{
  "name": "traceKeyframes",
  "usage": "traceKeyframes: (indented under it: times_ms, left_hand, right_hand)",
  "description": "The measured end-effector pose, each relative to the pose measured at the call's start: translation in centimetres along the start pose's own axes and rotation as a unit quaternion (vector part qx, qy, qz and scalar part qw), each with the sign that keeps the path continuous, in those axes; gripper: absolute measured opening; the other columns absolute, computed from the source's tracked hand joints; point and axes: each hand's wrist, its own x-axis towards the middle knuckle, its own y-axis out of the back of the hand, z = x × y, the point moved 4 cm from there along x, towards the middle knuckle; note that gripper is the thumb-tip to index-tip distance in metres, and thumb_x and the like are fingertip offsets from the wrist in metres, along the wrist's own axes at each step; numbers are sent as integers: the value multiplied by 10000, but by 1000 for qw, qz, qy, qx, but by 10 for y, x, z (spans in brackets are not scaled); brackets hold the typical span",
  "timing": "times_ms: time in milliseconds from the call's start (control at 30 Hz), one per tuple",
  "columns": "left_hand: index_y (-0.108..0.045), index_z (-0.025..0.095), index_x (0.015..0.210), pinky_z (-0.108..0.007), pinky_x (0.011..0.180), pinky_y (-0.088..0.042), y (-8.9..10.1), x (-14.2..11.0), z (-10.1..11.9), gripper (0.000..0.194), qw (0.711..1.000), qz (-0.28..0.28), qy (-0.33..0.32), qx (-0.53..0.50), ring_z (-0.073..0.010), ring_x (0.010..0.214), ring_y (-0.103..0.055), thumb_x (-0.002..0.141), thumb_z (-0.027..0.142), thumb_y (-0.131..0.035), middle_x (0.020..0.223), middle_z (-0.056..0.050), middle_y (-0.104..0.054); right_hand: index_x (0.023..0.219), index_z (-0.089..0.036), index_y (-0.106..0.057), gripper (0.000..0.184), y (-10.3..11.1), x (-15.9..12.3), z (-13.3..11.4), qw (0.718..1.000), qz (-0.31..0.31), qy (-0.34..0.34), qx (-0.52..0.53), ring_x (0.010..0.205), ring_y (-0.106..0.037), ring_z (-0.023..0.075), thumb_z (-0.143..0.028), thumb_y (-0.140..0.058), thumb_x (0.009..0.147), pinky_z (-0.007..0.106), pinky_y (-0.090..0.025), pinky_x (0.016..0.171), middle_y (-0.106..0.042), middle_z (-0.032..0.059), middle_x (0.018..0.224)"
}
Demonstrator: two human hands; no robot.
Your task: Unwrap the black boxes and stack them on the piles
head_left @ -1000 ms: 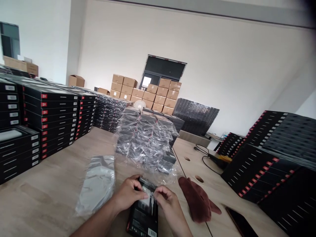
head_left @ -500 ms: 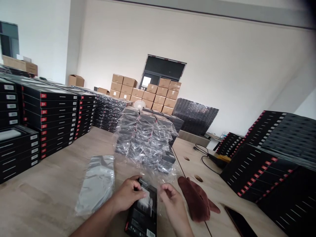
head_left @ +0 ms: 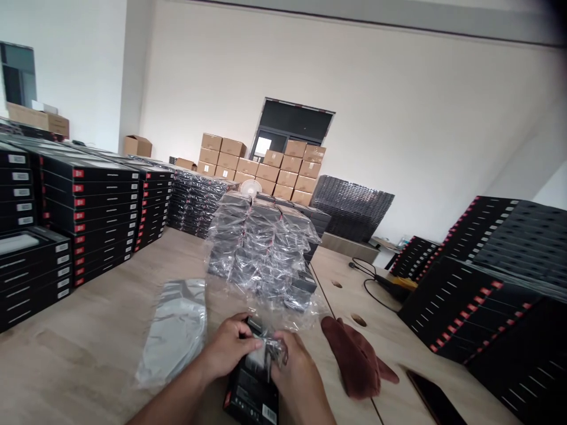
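Right hand shifted inward, pinching clear plastic film; half-closed left hand grips black rectangular box. Likely film-handling step; next needs box steady.

The hands hold a black box and apparently pinch clear film over its far end.

Black box, red-cornered, printed face up, barcode at near end; clear film crumpled over far part.
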Motion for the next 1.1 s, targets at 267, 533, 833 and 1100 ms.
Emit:
traceKeyframes:
  times_ms: [267, 533, 833, 1100]
  left_hand:
    - [-661, 193, 606, -331, 1000, -344, 0, 1, 0, 201, 1000, 6, 1, 8, -265, 1249, -450, 707, 367, -658, 1295, -68, -556]
    - [-595, 243, 1182, -350, 844, -449, -5, -5, -2, 478, 994, -26, 31, -103, -239, 998, -599, 705, 229, -631, 1271, -73, -554]
    - [-658, 114, 965, -308, 747, -479, -7, -12, -5, 496, 923, -112, 149, -338, -222, 815, -636, 489, 155, -792, 916, -86, -681]
    - [-655, 142, 1025, -240, 685, -433, -11, -19, 4, 472, 960, -158, 121, -197, -166, 770, -602, 564, 193, -738, 905, -32, -671]
  right_hand:
    - [801, -229, -579, 103, -1, 1, 3, 999, 15, -22, -46, 640, -614, 176, -278, -519, 733, 253, -445, 585, -642, 17, 730]
    - [964, -157, -640, 327, 111, -4, 47, 896, 424, -118, 62, 705, -633, 216, -406, -549, 774, 309, -491, 649, -684, 98, 878]
    - [686, -218, -660, 383, 27, 12, 55, 999, 36, -23, -20, 626, -629, 203, -508, -465, 844, 297, -468, 628, -687, 51, 696]
    - [715, -203, -655, 367, 9, 8, 31, 993, -14, -30, 112, 616, -604, 179, -544, -546, 796, 256, -471, 602, -658, 20, 651]
